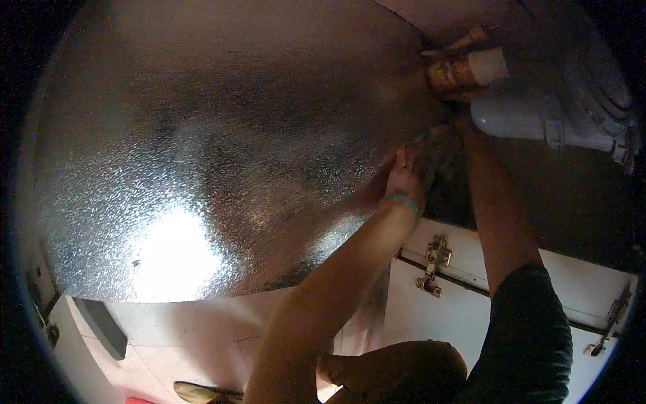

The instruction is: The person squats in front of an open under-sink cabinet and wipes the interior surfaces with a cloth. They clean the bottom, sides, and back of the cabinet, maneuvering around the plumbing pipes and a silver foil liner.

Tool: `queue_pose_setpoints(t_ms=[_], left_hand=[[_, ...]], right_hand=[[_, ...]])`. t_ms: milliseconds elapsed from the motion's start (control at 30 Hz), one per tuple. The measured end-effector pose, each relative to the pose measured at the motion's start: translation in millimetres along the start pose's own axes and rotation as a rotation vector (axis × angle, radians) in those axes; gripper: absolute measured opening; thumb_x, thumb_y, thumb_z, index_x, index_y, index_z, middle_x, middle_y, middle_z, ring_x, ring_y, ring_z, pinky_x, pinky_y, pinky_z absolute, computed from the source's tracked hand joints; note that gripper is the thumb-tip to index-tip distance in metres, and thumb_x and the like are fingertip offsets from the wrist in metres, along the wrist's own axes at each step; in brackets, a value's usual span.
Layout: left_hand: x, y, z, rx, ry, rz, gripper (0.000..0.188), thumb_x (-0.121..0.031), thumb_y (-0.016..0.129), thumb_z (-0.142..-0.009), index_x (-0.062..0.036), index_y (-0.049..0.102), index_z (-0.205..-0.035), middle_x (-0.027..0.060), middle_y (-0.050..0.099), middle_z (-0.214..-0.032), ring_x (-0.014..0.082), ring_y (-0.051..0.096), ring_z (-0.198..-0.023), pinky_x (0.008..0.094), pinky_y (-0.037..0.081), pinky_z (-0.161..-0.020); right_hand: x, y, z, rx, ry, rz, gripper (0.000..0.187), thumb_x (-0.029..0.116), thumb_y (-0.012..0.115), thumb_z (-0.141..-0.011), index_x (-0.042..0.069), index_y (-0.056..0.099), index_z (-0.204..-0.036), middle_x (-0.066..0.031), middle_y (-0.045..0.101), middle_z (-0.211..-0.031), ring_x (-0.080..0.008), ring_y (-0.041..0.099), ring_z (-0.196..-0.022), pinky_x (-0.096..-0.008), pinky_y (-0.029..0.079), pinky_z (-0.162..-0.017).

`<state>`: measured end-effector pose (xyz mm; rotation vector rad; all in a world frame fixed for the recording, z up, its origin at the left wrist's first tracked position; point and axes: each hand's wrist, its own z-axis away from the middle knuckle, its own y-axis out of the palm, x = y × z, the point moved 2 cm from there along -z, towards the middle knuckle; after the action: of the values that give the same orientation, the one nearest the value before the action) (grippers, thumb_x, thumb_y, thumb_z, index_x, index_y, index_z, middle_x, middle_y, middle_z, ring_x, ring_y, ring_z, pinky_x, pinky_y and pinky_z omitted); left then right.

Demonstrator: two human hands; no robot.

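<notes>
A silvery textured foil sheet [222, 148] spreads over the left and middle of the view, with a strong glare near its front edge. My left hand [406, 176], with a pale green band [402, 199] at the wrist, reaches to the sheet's right side. It lies against a dark mottled thing [441, 158] whose kind I cannot make out. Shadow hides most of its fingers. My right forearm [498, 202], bare below a dark sleeve, stretches to the far side of that mottled thing. The right hand [469, 128] fades into the dark, its fingers hidden.
White drain pipes [518, 121] curve along the right, close to my right forearm. Behind them lies a brown and white cylindrical thing [464, 71]. A white cabinet door [431, 316] with metal hinges [436, 266] stands below my arms. Pale floor tiles [188, 337] show at lower left.
</notes>
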<state>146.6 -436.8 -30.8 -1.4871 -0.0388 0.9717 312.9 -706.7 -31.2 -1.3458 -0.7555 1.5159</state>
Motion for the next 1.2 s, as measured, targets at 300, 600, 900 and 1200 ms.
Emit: queue_pose_setpoints(t_ms=[300,600,900,1200], left_hand=[[-22,33,-45,-0.063,-0.058,-0.135,0.059,-0.037,0.043,-0.097,-0.0139,0.034,-0.151,0.0099,0.032,-0.156,0.0316,0.024,-0.145,0.0573,0.009,-0.117],[3,17,-16,-0.188,-0.093,0.069,0.056,-0.028,0.043,-0.097,-0.0126,0.034,-0.15,0.0055,0.022,-0.16,0.0296,0.017,-0.147,0.054,0.005,-0.118],[6,26,72,0.012,-0.071,-0.212,0.056,-0.023,0.028,-0.099,-0.0144,0.024,-0.153,0.0048,0.011,-0.163,0.0272,0.005,-0.15,0.0517,0.001,-0.12],[51,17,217,-0.207,-0.09,-0.123,0.05,-0.016,0.034,-0.095,-0.0067,0.038,-0.145,0.0101,0.025,-0.158,0.0279,0.02,-0.147,0.0475,0.011,-0.12]], right_hand=[[-3,-9,9,0.008,0.037,0.004,0.031,0.025,0.051,-0.092,0.009,0.069,-0.112,-0.0167,0.063,-0.122,-0.0347,0.062,-0.107,-0.0452,0.049,-0.093],[36,-8,26,0.016,0.059,0.021,0.032,0.027,0.052,-0.092,0.01,0.069,-0.113,-0.0162,0.062,-0.124,-0.0357,0.062,-0.107,-0.0461,0.048,-0.094],[98,-26,94,-0.022,0.175,0.052,0.034,0.03,0.052,-0.092,0.01,0.068,-0.114,-0.0157,0.061,-0.126,-0.0367,0.061,-0.108,-0.0471,0.048,-0.095],[254,-65,186,-0.301,-0.073,-0.288,0.051,0.029,0.05,-0.092,0.02,0.046,-0.142,-0.0088,0.05,-0.143,-0.0376,0.042,-0.133,-0.051,0.037,-0.108]])
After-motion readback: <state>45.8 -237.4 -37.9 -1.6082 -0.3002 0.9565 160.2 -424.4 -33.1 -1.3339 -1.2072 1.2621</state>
